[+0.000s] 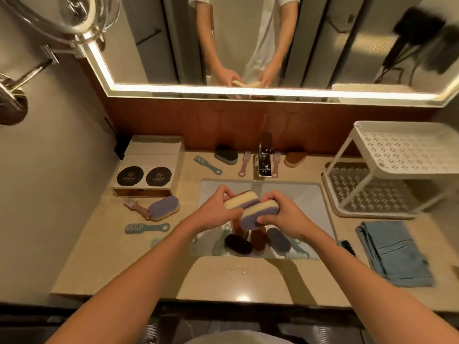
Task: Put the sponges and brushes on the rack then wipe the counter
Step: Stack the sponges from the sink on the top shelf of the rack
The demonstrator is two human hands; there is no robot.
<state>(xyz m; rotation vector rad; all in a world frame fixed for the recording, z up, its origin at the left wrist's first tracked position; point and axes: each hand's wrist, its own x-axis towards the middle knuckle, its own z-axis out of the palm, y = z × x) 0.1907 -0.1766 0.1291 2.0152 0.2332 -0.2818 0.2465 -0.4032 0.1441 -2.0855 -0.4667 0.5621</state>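
Over the sink [315, 202] my left hand [216, 209] grips a cream and purple sponge [239, 199], and my right hand [285, 214] grips a second one [258, 212] pressed against it. Several dark, brown and grey sponges [258, 240] lie in the basin below with a teal brush. Another purple sponge [165, 207] rests on the counter at left beside a pink brush [135, 206] and a teal brush [146, 227]. Behind the sink lie a teal brush [206, 164], a grey sponge [226, 155], a pink brush [244, 163] and a brown sponge [295, 158]. The white two-tier rack [387, 170] stands at right.
A folded blue cloth [395, 252] lies on the counter at right with a dark brush [347, 245] beside it. A chrome tap [265, 160] stands behind the sink. A box with two black discs [146, 167] sits at back left. A mirror [248, 40] spans the wall.
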